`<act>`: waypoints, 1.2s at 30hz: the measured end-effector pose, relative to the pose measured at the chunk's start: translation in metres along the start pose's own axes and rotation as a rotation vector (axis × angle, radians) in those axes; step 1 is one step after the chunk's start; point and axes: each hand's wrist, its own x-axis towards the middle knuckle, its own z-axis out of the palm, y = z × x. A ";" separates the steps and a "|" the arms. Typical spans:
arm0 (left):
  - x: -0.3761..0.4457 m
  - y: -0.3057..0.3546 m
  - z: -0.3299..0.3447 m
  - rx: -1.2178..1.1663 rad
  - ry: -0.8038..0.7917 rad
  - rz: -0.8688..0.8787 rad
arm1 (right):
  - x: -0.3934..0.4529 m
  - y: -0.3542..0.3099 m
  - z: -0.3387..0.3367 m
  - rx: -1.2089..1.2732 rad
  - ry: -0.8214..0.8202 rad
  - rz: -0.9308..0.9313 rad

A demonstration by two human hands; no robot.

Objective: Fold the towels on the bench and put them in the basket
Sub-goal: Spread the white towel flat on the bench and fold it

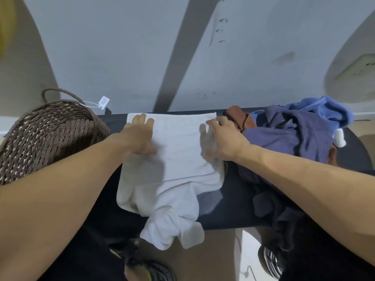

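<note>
Both my hands — left hand, right hand — press flat on the limp white towel; I judge its far corners the best hold.

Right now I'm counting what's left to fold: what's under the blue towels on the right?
A brown cloth pokes out beneath the blue towels, which lie heaped on the dark bench. Whatever else is under the heap is covered.
</note>
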 end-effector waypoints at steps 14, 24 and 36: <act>-0.096 0.101 0.006 -0.191 -0.114 0.351 | -0.101 -0.004 0.053 0.449 -0.189 0.341; -0.149 0.084 0.068 -0.183 -0.171 0.127 | -0.087 -0.016 0.045 1.010 0.086 0.401; -0.149 0.057 0.044 -0.499 0.141 0.121 | -0.086 0.002 0.017 0.639 0.270 0.355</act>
